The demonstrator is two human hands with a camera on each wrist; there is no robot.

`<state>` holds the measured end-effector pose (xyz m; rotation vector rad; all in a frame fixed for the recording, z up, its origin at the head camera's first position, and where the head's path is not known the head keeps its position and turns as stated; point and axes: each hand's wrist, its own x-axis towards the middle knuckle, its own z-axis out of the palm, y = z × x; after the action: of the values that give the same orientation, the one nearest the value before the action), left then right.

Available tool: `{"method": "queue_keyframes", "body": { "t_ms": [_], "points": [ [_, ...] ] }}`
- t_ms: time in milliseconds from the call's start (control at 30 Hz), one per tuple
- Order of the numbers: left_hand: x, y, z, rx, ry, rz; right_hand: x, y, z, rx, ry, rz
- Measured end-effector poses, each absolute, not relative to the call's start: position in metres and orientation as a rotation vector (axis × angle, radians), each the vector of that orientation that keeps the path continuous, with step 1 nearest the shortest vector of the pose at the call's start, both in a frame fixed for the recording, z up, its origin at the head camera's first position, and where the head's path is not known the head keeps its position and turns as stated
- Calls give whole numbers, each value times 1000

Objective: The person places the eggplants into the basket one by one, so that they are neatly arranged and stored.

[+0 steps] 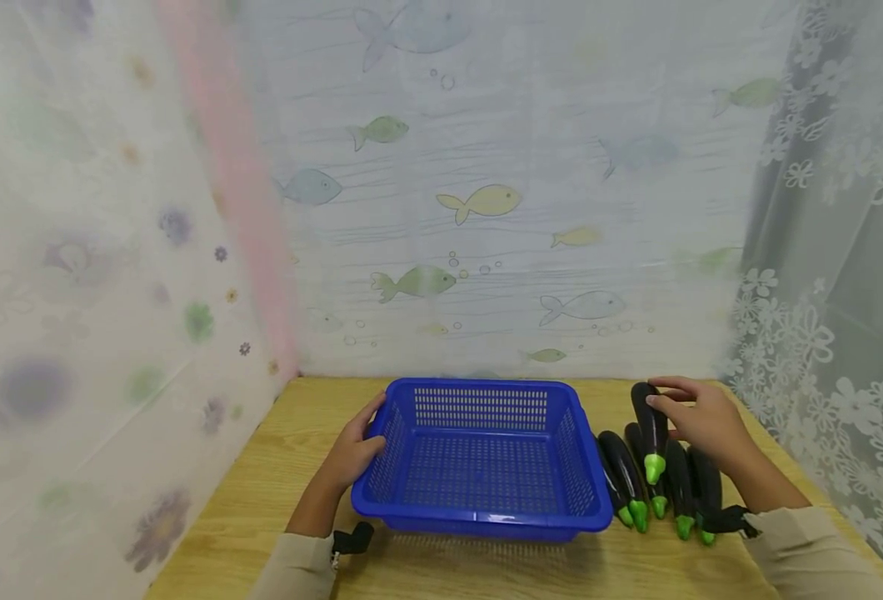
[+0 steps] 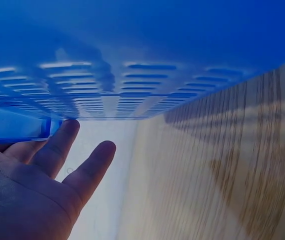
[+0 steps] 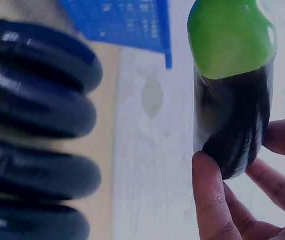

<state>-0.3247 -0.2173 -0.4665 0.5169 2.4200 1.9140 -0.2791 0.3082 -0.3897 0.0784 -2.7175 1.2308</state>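
Observation:
My left hand (image 1: 353, 446) grips the left rim of a blue plastic basket (image 1: 479, 518), thumb over the inner side. The basket has slotted walls and holds nothing. In the left wrist view, the fingers (image 2: 95, 162) reach under its rim beside the slotted wall. To the right of the basket, my right hand (image 1: 707, 421) pinches a dark eggplant (image 1: 650, 421) by its rounded end, with the green cap pointing down toward me. The right wrist view shows thumb and fingers around that end of the eggplant (image 3: 232, 115). It is raised above several other eggplants (image 1: 621, 471) lying side by side.
Everything stands on a wood-grain table (image 1: 291, 442). Behind it hangs a curtain (image 1: 516, 250) printed with fish. A flowered sheet (image 1: 112, 333) borders the left side and a lace-patterned curtain (image 1: 846, 317) the right. The lying eggplants are close against the basket's right side.

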Motion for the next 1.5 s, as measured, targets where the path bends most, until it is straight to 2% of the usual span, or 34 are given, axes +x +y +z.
{"method": "queue_keyframes", "body": {
  "t_ms": [800,1500],
  "points": [
    [-326,-217,-470,430,2375,1974,-312,229,-382,176,-2631,1557],
    [-325,-215,-461,505,2636,1683,-332,165,-392,182,-2659,1704]
  ]
}}
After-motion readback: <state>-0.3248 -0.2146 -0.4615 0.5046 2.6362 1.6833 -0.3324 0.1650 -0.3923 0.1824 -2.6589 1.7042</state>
